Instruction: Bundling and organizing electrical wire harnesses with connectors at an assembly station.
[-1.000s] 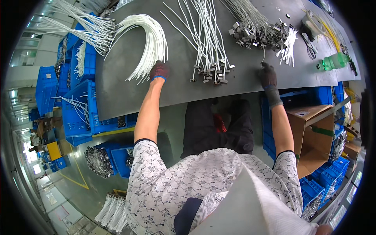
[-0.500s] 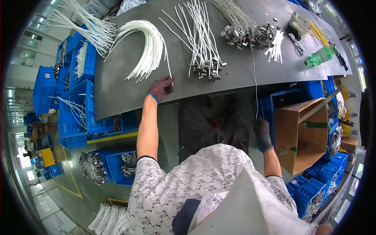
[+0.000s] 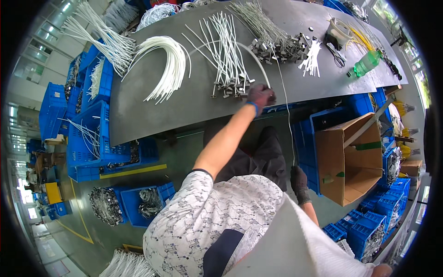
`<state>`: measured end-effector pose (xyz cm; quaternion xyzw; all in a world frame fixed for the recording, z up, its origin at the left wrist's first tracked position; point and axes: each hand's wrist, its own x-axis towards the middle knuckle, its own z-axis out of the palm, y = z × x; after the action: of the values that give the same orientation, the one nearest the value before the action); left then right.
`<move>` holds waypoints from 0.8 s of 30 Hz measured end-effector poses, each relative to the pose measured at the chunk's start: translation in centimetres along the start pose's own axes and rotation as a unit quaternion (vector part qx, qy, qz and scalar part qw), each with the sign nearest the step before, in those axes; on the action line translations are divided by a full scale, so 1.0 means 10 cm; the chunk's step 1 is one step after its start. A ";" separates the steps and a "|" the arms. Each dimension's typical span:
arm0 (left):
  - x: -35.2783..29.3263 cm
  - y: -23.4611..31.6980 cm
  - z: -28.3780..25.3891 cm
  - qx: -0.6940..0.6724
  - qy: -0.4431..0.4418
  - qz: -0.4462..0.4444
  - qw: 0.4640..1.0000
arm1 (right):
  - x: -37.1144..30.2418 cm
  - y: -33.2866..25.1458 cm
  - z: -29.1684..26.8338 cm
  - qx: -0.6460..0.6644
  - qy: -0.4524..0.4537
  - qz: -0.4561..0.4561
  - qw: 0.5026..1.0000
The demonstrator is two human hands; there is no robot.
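My left hand (image 3: 261,98), in a dark reddish glove, is closed at the table's front edge. It holds the end of a white tube (image 3: 254,56), which arcs back behind the middle bundle. My right hand (image 3: 300,183), in a dark grey glove, hangs low beside the cardboard box, its fingers closed around a thin pale wire (image 3: 287,108). That wire runs up over the table edge to a heap of wires with grey connectors (image 3: 277,50). Left on the table lies a curved bundle of white tubes (image 3: 170,60). Between them, a bundle of white tubed wires (image 3: 226,46) ends in grey connectors.
The grey table (image 3: 138,108) also bears short white tubes (image 3: 312,57), scissors (image 3: 336,56), a green bottle (image 3: 367,63) and a tape-like roll (image 3: 339,32). An open cardboard box (image 3: 330,159) stands at right. Blue crates (image 3: 87,152) line the left side.
My left hand has swung right along the table edge, drawing a white tube from the curved bundle. My right hand has dropped slightly lower and left, with the wire stretched further down.
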<state>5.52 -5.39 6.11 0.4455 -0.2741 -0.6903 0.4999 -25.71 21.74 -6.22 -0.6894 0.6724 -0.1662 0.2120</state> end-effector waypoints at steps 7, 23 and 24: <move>0.31 0.11 0.68 -0.073 0.121 0.198 0.970 | 0.26 0.04 -0.16 -0.089 -0.054 -0.036 0.994; 0.52 0.42 0.16 -0.043 0.098 0.228 0.968 | 0.01 0.26 -0.04 -0.099 -0.081 -0.025 0.991; 0.50 0.43 0.11 -0.076 0.068 0.177 0.979 | -0.03 0.26 -0.04 -0.098 -0.077 -0.021 0.992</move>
<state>5.96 -11.64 8.49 0.3968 -0.2609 -0.5780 0.6636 -28.17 21.99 -7.20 -0.7316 0.6525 -0.0507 0.1908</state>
